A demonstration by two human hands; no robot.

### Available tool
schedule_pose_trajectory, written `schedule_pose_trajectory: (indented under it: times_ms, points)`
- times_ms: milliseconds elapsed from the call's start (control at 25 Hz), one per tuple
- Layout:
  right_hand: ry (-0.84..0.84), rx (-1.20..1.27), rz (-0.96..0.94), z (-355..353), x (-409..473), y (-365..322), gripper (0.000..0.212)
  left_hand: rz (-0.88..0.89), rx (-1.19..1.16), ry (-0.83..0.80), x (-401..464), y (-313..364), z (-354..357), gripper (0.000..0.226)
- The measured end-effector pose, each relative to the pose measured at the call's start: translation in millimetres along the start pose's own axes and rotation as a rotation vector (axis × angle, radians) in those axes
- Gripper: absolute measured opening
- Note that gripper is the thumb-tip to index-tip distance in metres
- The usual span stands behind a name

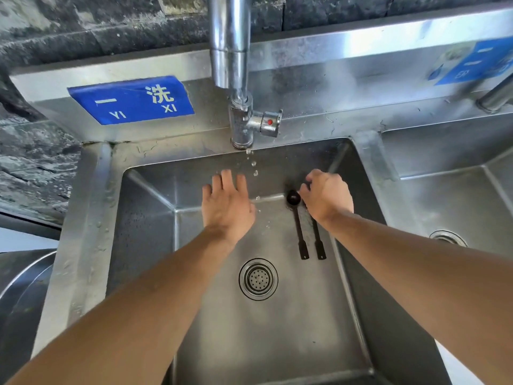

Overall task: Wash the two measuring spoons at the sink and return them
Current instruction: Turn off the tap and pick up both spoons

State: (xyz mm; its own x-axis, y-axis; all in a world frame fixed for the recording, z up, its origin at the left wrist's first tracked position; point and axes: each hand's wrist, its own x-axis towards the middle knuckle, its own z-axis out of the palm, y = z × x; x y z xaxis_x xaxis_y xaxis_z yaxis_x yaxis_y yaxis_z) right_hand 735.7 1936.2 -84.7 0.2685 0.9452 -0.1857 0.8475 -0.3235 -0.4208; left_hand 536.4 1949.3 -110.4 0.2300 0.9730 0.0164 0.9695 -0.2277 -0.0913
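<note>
Two black measuring spoons hang side by side over the steel sink basin (305, 315), handles pointing toward me. The left spoon (298, 229) shows its round bowl at the top; the right spoon (318, 240) has its bowl hidden under my right hand (327, 197), which is shut on the spoons' bowl ends. My left hand (226, 205) hovers flat over the basin with fingers apart, holding nothing. A few water drops (254, 168) fall from the faucet (230, 65) between my hands.
A round drain strainer (258, 279) sits in the basin floor. A tap valve with a red dot (268, 123) stands on the back ledge beside a blue sign (130, 100). A second basin (458, 195) lies to the right, a steel bowl (22, 287) at far left.
</note>
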Motion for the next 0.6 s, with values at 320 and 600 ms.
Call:
schedule_pose_trajectory:
  times_ms: [320,600]
  points:
    - [-0.227,-0.111,0.209,72.5,-10.0,75.2,0.020,0.001,-0.231,-0.250,-28.6,51.6,92.5,0.033]
    - [-0.180,-0.128,0.297,133.0,6.0,109.1,0.019,0.048,-0.407,-0.382,-23.5,106.8,149.8,0.027]
